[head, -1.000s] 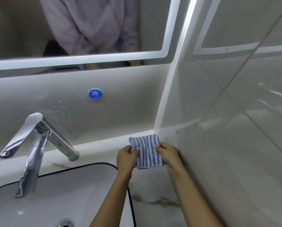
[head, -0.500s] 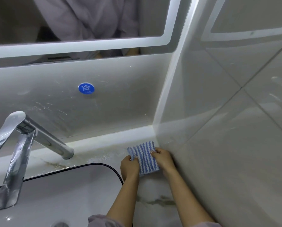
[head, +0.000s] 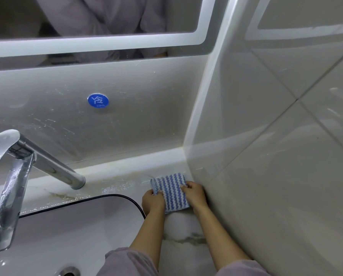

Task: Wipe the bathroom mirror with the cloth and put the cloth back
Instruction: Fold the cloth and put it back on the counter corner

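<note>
A folded blue-and-white striped cloth [head: 171,191] lies on the marble counter [head: 178,226] in the back right corner, next to the tiled side wall. My left hand [head: 152,202] pinches its left edge and my right hand [head: 194,194] pinches its right edge, both low on the counter. The mirror [head: 87,16] with its lit frame runs across the top and reflects a person's grey clothing.
A chrome faucet [head: 17,176] reaches over the white sink [head: 57,236] at the left. A blue round "cold" sticker [head: 98,100] sits on the splashed back wall. The glossy tiled side wall [head: 276,156] stands close at the right. Water drops lie on the counter behind the sink.
Both hands have lowered the cloth from just above the counter down onto it in the corner. The view has tilted downward, so my sleeves now show at the bottom.
</note>
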A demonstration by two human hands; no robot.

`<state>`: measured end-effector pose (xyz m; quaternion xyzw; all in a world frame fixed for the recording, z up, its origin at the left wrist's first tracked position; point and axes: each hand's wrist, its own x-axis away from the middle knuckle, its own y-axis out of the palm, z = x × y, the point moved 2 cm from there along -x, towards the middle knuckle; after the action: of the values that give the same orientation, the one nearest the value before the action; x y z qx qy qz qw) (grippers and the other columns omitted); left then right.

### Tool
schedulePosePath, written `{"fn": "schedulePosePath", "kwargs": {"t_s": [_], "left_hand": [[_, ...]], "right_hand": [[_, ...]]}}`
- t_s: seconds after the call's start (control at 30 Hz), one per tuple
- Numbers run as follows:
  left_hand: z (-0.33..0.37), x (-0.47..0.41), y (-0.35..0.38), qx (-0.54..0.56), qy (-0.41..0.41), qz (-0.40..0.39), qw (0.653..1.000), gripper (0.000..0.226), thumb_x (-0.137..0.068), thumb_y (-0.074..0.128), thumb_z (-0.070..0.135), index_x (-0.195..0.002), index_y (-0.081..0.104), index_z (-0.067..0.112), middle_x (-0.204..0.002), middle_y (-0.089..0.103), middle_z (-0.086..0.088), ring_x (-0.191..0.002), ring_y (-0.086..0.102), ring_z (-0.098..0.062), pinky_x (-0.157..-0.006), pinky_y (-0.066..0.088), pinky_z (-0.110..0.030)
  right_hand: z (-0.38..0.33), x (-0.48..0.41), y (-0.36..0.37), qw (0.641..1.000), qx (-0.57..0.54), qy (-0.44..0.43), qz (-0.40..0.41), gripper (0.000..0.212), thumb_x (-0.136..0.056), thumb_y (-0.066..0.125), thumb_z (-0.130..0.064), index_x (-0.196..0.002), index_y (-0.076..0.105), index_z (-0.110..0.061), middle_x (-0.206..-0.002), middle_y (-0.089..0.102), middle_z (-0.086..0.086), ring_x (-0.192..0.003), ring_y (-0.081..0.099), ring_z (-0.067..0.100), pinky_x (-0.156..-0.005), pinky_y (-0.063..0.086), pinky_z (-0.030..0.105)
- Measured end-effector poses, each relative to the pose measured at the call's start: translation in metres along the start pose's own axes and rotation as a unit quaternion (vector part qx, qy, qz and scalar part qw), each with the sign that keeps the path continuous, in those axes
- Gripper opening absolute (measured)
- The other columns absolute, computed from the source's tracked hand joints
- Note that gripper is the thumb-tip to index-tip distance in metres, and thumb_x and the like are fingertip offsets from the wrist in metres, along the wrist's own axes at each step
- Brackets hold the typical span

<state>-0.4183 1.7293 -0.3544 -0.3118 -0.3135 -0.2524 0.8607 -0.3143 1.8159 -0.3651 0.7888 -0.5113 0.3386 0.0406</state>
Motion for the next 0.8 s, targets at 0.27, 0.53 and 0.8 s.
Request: {"fn": "schedulePosePath", "kwargs": {"t_s": [0.27,0.53,0.8], "left_hand": [[0.003,0.008,-0.001,-0.005,0.023,0.026,0.999,0.030,-0.098,0.050,0.016,-0.125,0.054,0.004,-0.123,0.062,-0.017,-0.103,0.061,-0.034,-0.074,0.044,-0.031],[0.002,0.025,0.006,-0.258,0.204,-0.011,0.944,0.058,-0.104,0.032,0.026,-0.153,0.007,0.005,-0.162,0.005,-0.009,-0.149,0.006,-0.024,-0.120,0.010,-0.036],[-0.014,0.023,0.015,-0.520,0.183,-0.090,0.829,0.065,-0.103,0.013,0.036,-0.147,-0.020,0.001,-0.157,-0.027,-0.012,-0.145,-0.024,-0.027,-0.118,-0.012,-0.046]], "right_hand": [[-0.006,0.019,-0.008,0.959,0.196,-0.188,0.080,0.038,-0.094,0.053,-0.005,-0.133,0.056,-0.006,-0.134,0.058,0.008,-0.123,0.054,0.022,-0.103,0.037,0.024],[0.012,0.014,0.002,0.877,0.406,-0.256,-0.021,0.058,-0.105,0.034,-0.024,-0.154,0.003,-0.018,-0.163,-0.002,-0.002,-0.149,-0.006,0.012,-0.117,-0.001,0.020],[0.032,0.013,0.003,0.860,0.453,-0.219,-0.079,0.063,-0.105,0.031,-0.031,-0.153,-0.008,-0.016,-0.161,-0.016,-0.001,-0.147,-0.015,0.012,-0.116,-0.010,0.023]]}}
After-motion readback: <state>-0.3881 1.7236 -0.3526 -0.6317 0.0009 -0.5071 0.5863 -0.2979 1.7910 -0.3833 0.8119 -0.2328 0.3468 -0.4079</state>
